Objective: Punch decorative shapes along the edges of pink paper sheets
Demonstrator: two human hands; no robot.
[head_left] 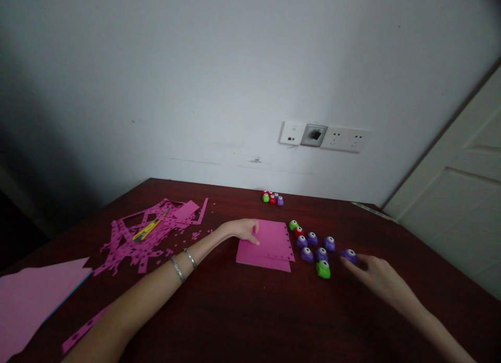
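My left hand point(247, 230) lies on a small stack of pink paper point(270, 243), thumb and forefinger apart. Punched holes line the stack's right side. At the right, my right hand point(371, 271) has its thumb and fingers around a purple paper punch point(349, 256) with an eye-like white button. Between the stack and that hand stand several more punches, among them a bright green punch point(323, 269), a red punch point(299, 232) and a purple punch point(329, 243).
Pink paper scraps point(129, 237) are heaped at the left, with a yellow utility knife point(146, 231) on top. Larger pink sheets point(35, 300) lie at the front left. More small punches point(272, 198) sit by the wall. A ruler-like strip point(373, 210) lies at the back right.
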